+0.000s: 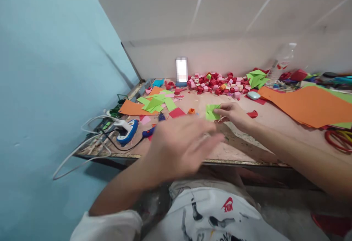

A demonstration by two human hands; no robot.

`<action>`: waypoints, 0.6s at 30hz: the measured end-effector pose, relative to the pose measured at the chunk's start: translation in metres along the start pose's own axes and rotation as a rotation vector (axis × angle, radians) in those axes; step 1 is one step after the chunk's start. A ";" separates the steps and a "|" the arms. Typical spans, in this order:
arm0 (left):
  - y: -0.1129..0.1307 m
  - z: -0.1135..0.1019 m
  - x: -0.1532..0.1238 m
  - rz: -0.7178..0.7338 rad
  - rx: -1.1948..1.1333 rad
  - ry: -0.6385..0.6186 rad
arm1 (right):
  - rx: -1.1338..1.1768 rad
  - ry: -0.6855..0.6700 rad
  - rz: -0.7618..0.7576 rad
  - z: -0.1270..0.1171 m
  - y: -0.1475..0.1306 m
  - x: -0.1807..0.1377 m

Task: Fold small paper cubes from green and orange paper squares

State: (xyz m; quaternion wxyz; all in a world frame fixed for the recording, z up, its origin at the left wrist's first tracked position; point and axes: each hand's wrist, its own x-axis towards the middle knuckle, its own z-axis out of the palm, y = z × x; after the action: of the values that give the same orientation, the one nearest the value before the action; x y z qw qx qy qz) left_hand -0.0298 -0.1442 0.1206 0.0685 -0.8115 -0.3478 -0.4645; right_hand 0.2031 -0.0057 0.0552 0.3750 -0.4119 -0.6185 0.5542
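My right hand (232, 114) rests on the tabletop (242, 138) with its fingertips pinched on a small folded green paper (211, 112). My left hand (181, 144) hovers over the table's near edge, smeared by motion, fingers stretched towards the green paper and holding nothing I can see. A red paper square (176, 113) and a small orange piece (191, 111) lie just left of the green paper.
A heap of red and pink folded paper cubes (217, 83) lies at the back. Large orange sheets (310, 105) cover the right side, green and orange scraps (154, 103) the left. A power strip with cables (125, 131), a computer mouse (253, 95), a plastic bottle (282, 63) and red scissors (339, 140) also lie about.
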 end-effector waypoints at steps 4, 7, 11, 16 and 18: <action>-0.080 0.075 0.021 0.141 -0.175 -0.204 | 0.111 0.025 0.063 -0.002 0.013 -0.005; -0.130 0.110 0.011 0.149 -0.292 -0.359 | 0.200 0.048 0.096 -0.007 0.027 -0.002; -0.140 0.122 -0.010 0.047 -0.312 -0.244 | 0.270 0.045 0.117 -0.012 0.034 0.000; -0.130 0.127 -0.017 -0.026 -0.438 -0.227 | 0.315 0.025 0.140 -0.010 0.032 -0.004; -0.129 0.130 -0.016 -0.063 -0.494 -0.225 | 0.321 0.018 0.154 -0.008 0.033 -0.005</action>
State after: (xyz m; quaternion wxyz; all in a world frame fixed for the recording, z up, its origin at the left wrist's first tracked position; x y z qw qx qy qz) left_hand -0.0245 0.0009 0.0079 -0.1852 -0.8390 -0.2544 -0.4439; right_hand 0.2154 -0.0061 0.0236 0.3976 -0.3980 -0.4855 0.6692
